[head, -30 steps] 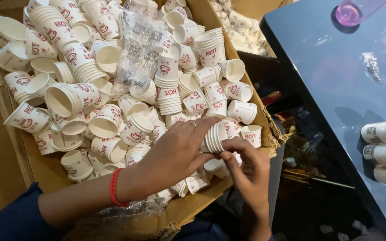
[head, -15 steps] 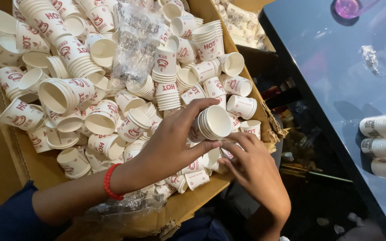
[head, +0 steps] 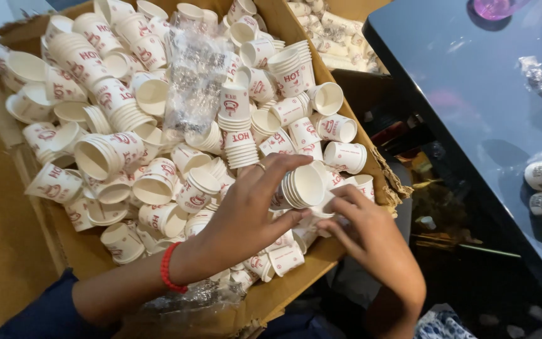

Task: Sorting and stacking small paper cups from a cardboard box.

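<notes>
Near the right edge of the cardboard box, left hand clamped round a short nested stack of paper cups, mouths turned rightward. Right hand just beside, fingers loosely curled, reaching among loose cups by the rim, holding nothing clearly. Best kept level and squeezed lightly to avoid crushing thin walls; further cups fed mouth-first, straight along the axis. Crumpled clear plastic sleeve toward the far side.

Left hand: ring on one finger, red beaded bracelet at wrist, dark blue sleeve at forearm. Right hand: bare, forearm uncovered.
</notes>
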